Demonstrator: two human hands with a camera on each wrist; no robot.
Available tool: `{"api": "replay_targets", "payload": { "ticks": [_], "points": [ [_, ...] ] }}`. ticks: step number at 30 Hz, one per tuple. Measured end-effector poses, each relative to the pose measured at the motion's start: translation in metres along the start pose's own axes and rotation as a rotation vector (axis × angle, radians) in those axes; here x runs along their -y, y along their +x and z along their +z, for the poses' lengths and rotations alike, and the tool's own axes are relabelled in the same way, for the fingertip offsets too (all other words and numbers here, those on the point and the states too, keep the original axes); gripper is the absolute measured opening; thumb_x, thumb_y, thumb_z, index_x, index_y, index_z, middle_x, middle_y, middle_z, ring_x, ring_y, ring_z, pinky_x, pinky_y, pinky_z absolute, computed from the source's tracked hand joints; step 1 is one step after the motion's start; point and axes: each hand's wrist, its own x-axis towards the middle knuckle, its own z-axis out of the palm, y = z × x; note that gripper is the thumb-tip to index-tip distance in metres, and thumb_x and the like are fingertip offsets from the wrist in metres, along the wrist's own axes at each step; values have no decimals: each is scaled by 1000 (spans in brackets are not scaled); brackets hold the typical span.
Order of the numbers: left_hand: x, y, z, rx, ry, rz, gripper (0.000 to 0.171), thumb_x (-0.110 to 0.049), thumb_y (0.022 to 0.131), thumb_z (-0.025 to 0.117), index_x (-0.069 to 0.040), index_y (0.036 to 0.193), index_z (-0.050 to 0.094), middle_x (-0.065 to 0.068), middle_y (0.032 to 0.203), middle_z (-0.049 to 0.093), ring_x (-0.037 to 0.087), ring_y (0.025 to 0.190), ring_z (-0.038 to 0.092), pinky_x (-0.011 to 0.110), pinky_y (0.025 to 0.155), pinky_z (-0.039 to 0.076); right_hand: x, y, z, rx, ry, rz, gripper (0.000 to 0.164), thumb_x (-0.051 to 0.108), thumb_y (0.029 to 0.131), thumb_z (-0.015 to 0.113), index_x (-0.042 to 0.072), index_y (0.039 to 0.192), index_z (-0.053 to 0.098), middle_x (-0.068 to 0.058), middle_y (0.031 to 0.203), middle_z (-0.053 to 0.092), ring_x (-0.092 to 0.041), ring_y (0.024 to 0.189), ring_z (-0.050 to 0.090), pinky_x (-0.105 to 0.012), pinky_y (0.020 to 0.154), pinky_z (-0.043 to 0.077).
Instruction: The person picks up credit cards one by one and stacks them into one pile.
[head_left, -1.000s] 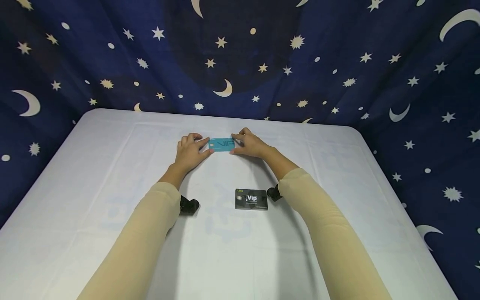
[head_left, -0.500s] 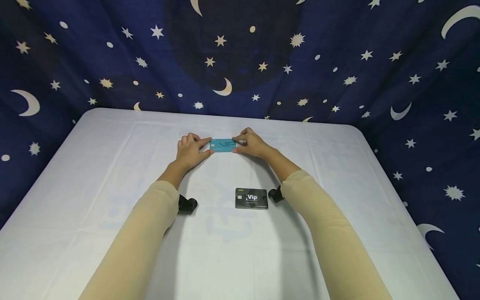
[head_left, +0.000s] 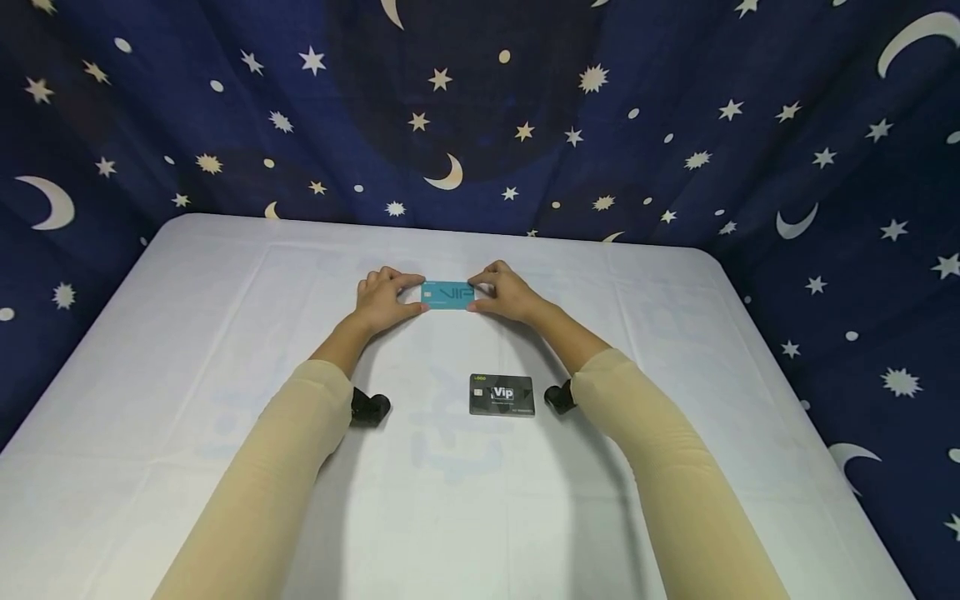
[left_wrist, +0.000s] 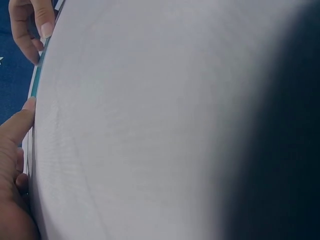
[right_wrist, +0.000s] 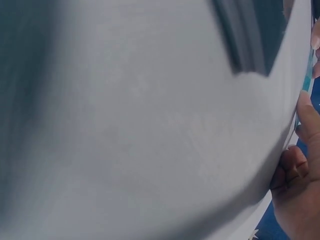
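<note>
In the head view a blue VIP card [head_left: 447, 295] lies level at the far middle of the table, between both hands. My left hand [head_left: 382, 302] holds its left end, index finger at the far corner and thumb at the near corner. My right hand [head_left: 507, 293] grips the right end in the same way. A black Vip card [head_left: 502, 395] lies face up nearer to me, between the forearms. Only a thin blue edge of the held card [left_wrist: 37, 82] shows in the left wrist view, between thumb and fingers.
A white cloth covers the table [head_left: 225, 350]. Behind it and to the sides hangs a dark blue curtain [head_left: 480, 108] with stars and moons. Black wrist devices [head_left: 371, 409] show under both sleeves.
Both hands have drawn the blue card a little toward me and slightly right. The forearms have spread slightly apart. The black card stays in place on the table.
</note>
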Motion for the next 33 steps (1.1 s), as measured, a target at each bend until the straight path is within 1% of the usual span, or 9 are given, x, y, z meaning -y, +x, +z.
{"api": "replay_targets", "payload": {
  "ticks": [3, 6, 10, 14, 17, 21, 27, 30, 33],
  "points": [
    [0, 1, -1, -4, -7, 8, 59, -44, 85, 66, -23, 137, 49, 10, 125, 43, 28, 110, 35, 43, 97, 22, 1, -1, 0, -7, 22, 0, 56, 31, 83, 73, 9, 132, 55, -14, 125, 42, -24, 98, 46, -38, 87, 41],
    [0, 1, 0, -15, -39, 16, 58, -41, 84, 68, -21, 136, 50, 10, 121, 45, 27, 108, 35, 43, 96, 22, 1, -2, 2, -17, 43, -15, 57, 29, 83, 73, 6, 131, 53, -13, 119, 47, -24, 100, 47, -36, 88, 41],
    [0, 1, 0, -37, -94, 33, 57, -34, 83, 70, -19, 135, 50, 7, 114, 48, 26, 106, 35, 43, 96, 22, 3, -2, 5, -27, 101, -24, 57, 24, 84, 73, 3, 131, 48, -11, 109, 53, -21, 90, 47, -32, 80, 41],
    [-2, 0, 1, -42, -129, 53, 58, -29, 83, 71, -16, 134, 48, 5, 110, 53, 26, 106, 36, 43, 99, 21, 3, -4, 6, -44, 150, -22, 57, 19, 83, 73, 4, 130, 46, -8, 104, 55, -18, 77, 45, -29, 71, 40],
    [-5, 0, 0, -33, -162, 44, 58, -27, 84, 71, -15, 135, 47, 4, 111, 57, 26, 108, 37, 43, 101, 21, 2, -4, 7, -60, 169, -34, 56, 16, 82, 74, 5, 130, 47, -8, 102, 56, -16, 75, 46, -27, 68, 39],
    [-7, 0, 1, -12, -193, 8, 60, -26, 85, 70, -15, 137, 44, 2, 115, 60, 26, 110, 37, 42, 101, 23, 3, -4, 8, -61, 196, -21, 57, 16, 81, 75, 6, 131, 48, -8, 102, 57, -16, 75, 47, -27, 68, 40],
    [-9, 1, 4, -13, -188, 3, 67, -29, 80, 75, -13, 139, 45, 3, 117, 61, 26, 109, 38, 41, 100, 27, 5, -5, 7, -51, 218, 14, 66, 18, 78, 78, 5, 134, 46, -8, 104, 54, -19, 78, 47, -29, 70, 40],
    [-11, 2, 4, -12, -181, 11, 72, -31, 77, 78, -11, 138, 46, 3, 113, 62, 25, 106, 39, 40, 98, 31, 5, -6, 6, -52, 227, 21, 68, 17, 76, 79, 4, 134, 46, -8, 103, 53, -19, 79, 46, -30, 71, 40],
    [-13, 3, 4, -7, -170, 40, 73, -31, 76, 80, -9, 138, 47, 2, 107, 61, 23, 101, 39, 38, 95, 34, 4, -7, 5, -56, 232, 22, 67, 16, 75, 81, 4, 132, 47, -8, 102, 53, -19, 80, 46, -30, 72, 40]
  ]
}}
